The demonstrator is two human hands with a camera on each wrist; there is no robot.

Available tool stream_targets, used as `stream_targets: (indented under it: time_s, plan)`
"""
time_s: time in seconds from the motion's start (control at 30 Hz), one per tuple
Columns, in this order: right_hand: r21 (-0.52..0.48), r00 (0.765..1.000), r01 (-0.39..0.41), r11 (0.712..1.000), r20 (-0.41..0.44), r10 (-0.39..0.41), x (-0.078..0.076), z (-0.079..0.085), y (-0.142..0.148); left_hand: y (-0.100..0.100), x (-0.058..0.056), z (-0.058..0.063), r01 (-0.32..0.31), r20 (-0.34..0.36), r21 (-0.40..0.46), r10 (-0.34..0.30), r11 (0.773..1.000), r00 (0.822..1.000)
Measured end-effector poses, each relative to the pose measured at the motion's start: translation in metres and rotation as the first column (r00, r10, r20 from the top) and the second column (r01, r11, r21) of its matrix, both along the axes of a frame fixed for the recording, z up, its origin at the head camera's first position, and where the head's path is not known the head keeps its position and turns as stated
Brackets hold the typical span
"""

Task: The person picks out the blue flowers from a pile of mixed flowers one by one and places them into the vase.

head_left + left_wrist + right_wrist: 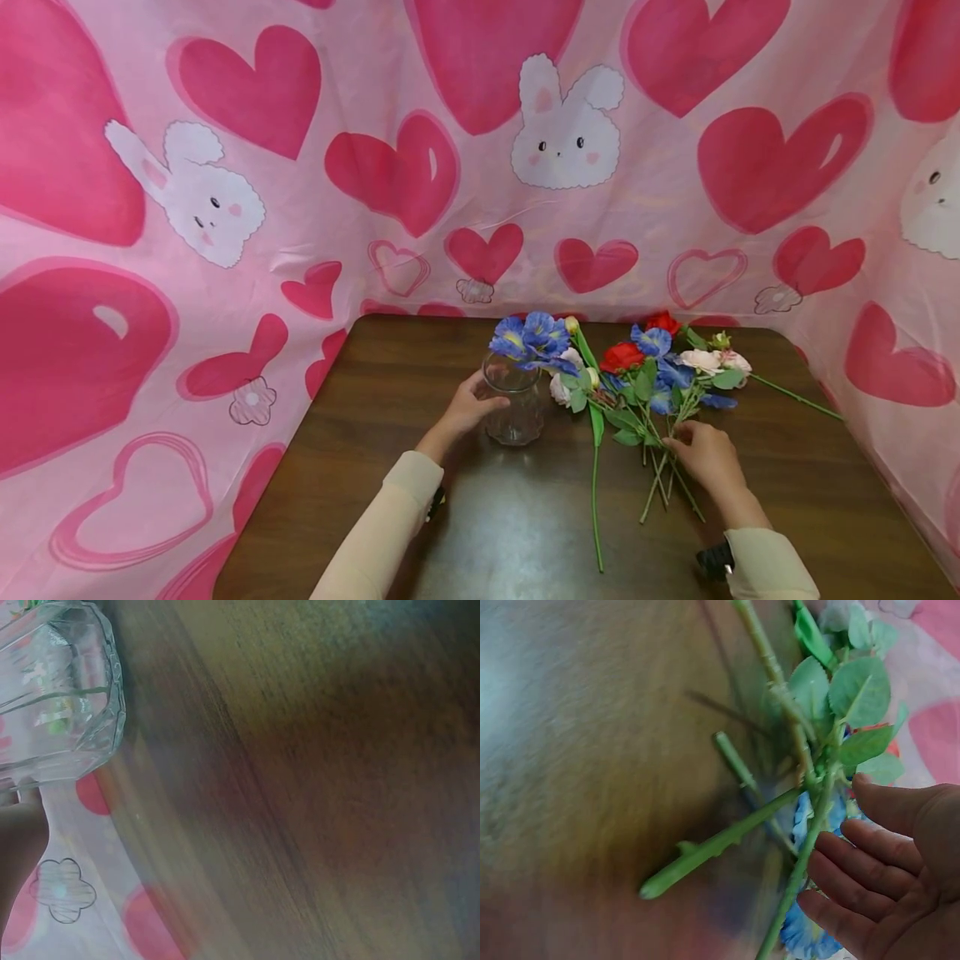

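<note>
A clear faceted glass vase stands left of the flowers, and my left hand grips its side, thumb toward me and fingers around the far side. In the left wrist view the vase fills the upper left corner, with only a bit of the hand below it. Blue irises overlap the rim in the head view. My right hand is at the crossed green stems of a loose bunch. In the right wrist view its fingers are extended, fingertips right at a stem.
The bunch mixes red roses, blue irises, pale pink blooms and green leaves. One long green stem lies toward the front of the brown table. Another stem points right. A pink heart-and-rabbit cloth hangs around the table.
</note>
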State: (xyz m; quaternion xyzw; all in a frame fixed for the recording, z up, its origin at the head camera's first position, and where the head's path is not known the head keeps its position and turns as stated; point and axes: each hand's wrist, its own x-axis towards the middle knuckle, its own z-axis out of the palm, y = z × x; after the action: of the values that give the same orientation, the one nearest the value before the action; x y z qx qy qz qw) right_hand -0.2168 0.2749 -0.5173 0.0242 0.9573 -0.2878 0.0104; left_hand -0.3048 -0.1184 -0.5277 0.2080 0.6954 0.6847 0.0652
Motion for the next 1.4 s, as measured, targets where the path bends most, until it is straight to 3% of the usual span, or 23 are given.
stream_targets:
  time_s: [0.27, 0.5, 0.77, 1.4]
  plan:
    - [0.047, 0.999, -0.040, 0.998, 0.016, 0.039, 0.004, -0.006, 0.005, -0.001, -0.001, 0.002, 0.032, 0.027, 0.017, -0.033, 0.999, 0.999]
    - [0.079, 0.998, -0.066, 0.995, 0.008, 0.065, 0.009, -0.013, 0.006, -0.002, 0.010, 0.023, 0.069, 0.034, 0.011, -0.070, 0.998, 0.997]
    - [0.095, 0.998, -0.036, 0.995, 0.057, 0.031, 0.013, -0.008, 0.007, -0.002, 0.011, 0.025, 0.060, 0.031, 0.004, -0.060, 0.998, 0.998]
    - [0.090, 0.997, -0.028, 0.996, 0.069, 0.022, 0.023, 0.012, -0.001, 0.000, 0.011, 0.025, 0.064, 0.013, 0.017, -0.064, 0.998, 0.998]
